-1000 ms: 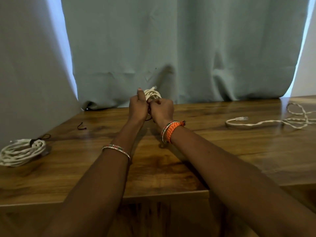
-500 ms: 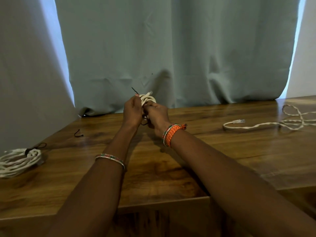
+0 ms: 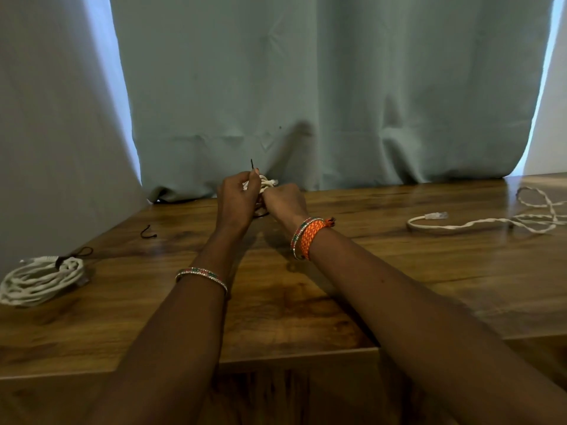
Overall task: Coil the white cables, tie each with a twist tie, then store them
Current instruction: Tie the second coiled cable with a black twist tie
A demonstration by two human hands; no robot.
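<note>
Since a second ago the left hand [image 3: 237, 199] has lifted a dark twist tie [image 3: 252, 164] end it pinches; the right hand [image 3: 283, 202] grips the coiled cable [image 3: 266, 183]. Left of it lies a tied coil [image 3: 40, 279], right a loose cable [image 3: 478, 223] uncoiled.

The bench [image 3: 399, 271] is grained brown wood with a glossy, reflective finish. At twelve o'clock hangs a matt grey-green cloth curtain [image 3: 306, 87]. The white cables [image 3: 40, 280] look twisted and ropy. An orange braided cord bracelet [image 3: 310, 237] looks rough.
</note>
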